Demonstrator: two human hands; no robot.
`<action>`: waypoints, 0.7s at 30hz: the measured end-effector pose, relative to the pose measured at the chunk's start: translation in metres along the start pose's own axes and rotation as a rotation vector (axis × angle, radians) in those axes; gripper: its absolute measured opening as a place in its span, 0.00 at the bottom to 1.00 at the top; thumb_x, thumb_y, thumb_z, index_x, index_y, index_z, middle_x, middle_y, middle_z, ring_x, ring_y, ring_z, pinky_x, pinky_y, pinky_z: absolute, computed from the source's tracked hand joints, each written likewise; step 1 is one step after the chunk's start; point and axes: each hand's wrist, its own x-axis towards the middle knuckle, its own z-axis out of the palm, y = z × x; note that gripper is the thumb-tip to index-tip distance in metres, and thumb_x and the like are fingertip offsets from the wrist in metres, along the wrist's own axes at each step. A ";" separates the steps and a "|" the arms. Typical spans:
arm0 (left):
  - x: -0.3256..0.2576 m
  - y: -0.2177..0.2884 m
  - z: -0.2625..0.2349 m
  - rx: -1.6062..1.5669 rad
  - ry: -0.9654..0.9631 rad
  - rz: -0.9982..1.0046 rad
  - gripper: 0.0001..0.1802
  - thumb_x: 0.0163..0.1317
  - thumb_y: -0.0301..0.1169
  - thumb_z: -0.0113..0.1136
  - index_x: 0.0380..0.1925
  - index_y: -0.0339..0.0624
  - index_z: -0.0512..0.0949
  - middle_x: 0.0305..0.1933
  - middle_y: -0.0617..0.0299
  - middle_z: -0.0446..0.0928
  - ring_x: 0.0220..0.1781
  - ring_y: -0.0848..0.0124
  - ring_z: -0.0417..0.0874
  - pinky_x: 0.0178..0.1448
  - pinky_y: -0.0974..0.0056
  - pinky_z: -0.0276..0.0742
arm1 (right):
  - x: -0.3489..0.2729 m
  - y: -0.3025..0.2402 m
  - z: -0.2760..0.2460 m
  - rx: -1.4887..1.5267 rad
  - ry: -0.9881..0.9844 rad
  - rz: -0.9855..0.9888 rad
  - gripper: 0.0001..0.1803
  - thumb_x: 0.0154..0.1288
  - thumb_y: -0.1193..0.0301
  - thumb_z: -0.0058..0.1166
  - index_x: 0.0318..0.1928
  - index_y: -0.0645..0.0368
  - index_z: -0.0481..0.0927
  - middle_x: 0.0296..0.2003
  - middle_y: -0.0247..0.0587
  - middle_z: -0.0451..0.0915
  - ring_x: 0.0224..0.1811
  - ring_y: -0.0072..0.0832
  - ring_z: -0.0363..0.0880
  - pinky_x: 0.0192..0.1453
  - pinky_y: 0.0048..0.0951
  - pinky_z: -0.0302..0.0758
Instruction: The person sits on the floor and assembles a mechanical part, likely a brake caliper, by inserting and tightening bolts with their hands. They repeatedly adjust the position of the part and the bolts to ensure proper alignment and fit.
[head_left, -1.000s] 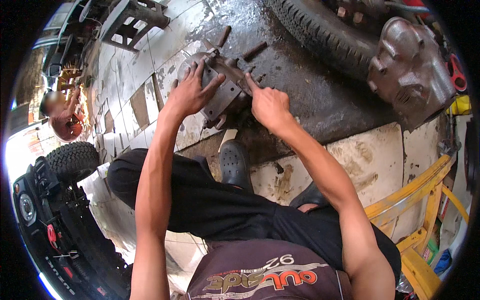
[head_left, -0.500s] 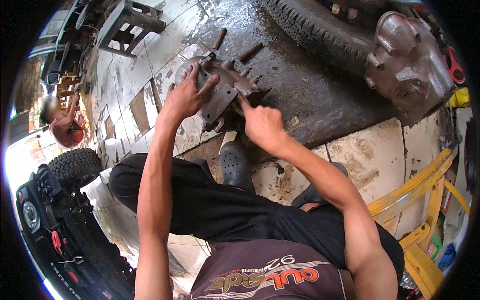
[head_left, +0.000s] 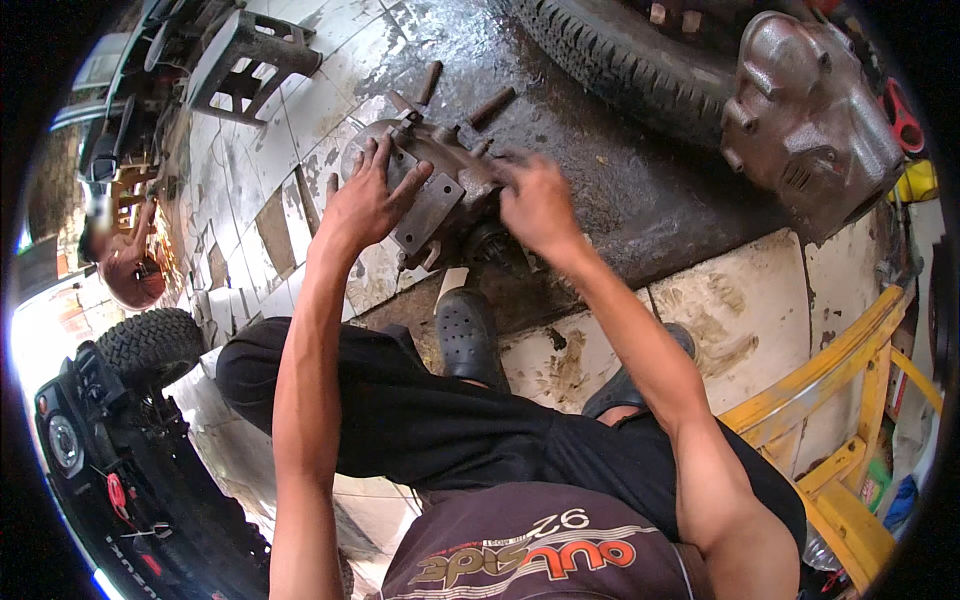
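A greasy metal gearbox housing (head_left: 440, 150) sits on the floor before me, with a flat, drilled plate face (head_left: 428, 213) on its near side. My left hand (head_left: 368, 205) lies on the housing's left part, fingers spread. My right hand (head_left: 538, 200) is at the housing's right end, its fingers reaching over the edge there; they are blurred, so their grip is unclear. Just below that hand a dark toothed gear (head_left: 490, 245) shows at the housing's end. Two short rusty rods (head_left: 492, 107) lie beyond the housing.
A large tyre (head_left: 630, 85) and another metal casing (head_left: 810, 125) stand at the far right. A yellow metal frame (head_left: 820, 370) is at my right, a dark plastic stool (head_left: 250, 65) at far left. Left, a person (head_left: 130, 260) works beside flying sparks; a black vehicle (head_left: 120, 470) is nearer.
My right hand has moved away from me and slightly right, from pointing at the housing to its right end. The housing looks turned, and the gear now shows. Sparks appear by the other person.
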 end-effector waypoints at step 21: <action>0.005 0.009 -0.007 0.032 -0.082 -0.069 0.58 0.64 0.75 0.39 0.78 0.41 0.47 0.79 0.38 0.51 0.79 0.46 0.58 0.79 0.40 0.51 | -0.011 -0.003 0.019 -0.175 -0.149 -0.220 0.29 0.59 0.76 0.48 0.63 0.65 0.75 0.52 0.60 0.82 0.59 0.52 0.79 0.71 0.52 0.68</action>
